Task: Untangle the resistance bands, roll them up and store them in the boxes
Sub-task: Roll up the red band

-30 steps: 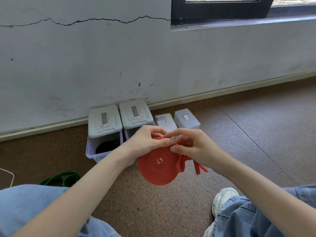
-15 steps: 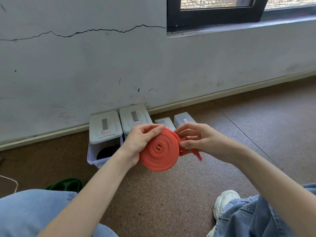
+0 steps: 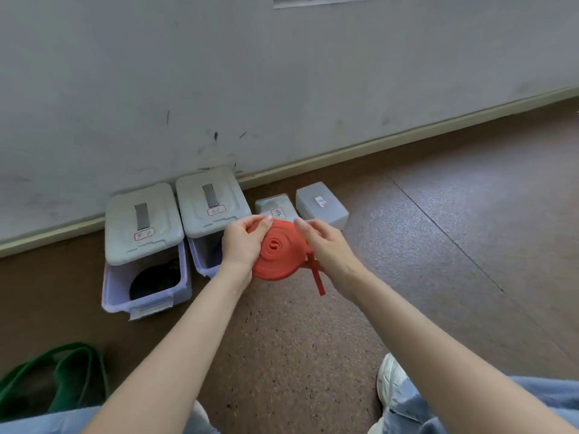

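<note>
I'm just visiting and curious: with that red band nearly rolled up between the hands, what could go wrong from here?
The red roll has a loose tail hanging free; if the left hand or right hand eases its grip, the coil might spring open. The nearest boxes' openings sit partly under their lids, so the wide roll may catch going in.

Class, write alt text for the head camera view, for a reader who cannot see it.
Two bare hands, the left hand and right hand, hold a nearly rolled red resistance band between them, its loose tail hanging below the right hand. Behind it, four lidded grey boxes line the wall; a green band lies on the brown floor at lower left.
</note>
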